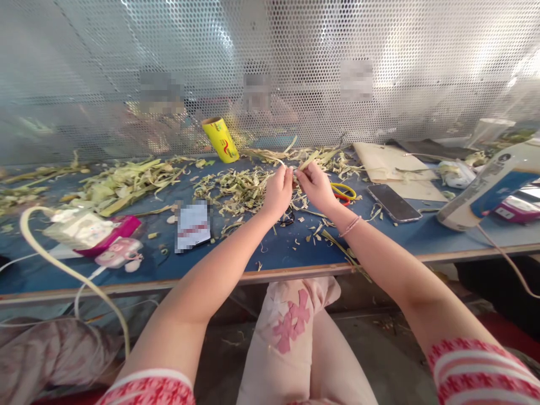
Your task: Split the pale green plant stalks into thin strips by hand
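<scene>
in the head view, the left hand [278, 191] and right hand [314, 185] were both pinched shut on a thin pale green leaf strip [307, 162], held just above the blue counter [274, 253] beside yellow-handled scissors [343, 192] and a dark phone [393, 203].

Scissors [346, 193] on table [274, 256] right of hands, phone [393, 203] further right, roll [220, 139] behind.

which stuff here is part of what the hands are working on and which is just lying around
In use: left hand and right hand pinching a pale leaf strip; leaf scraps beneath them.

Lying about: yellow roll, phone, yellow-handled scissors, pink box, cardboard.
</scene>
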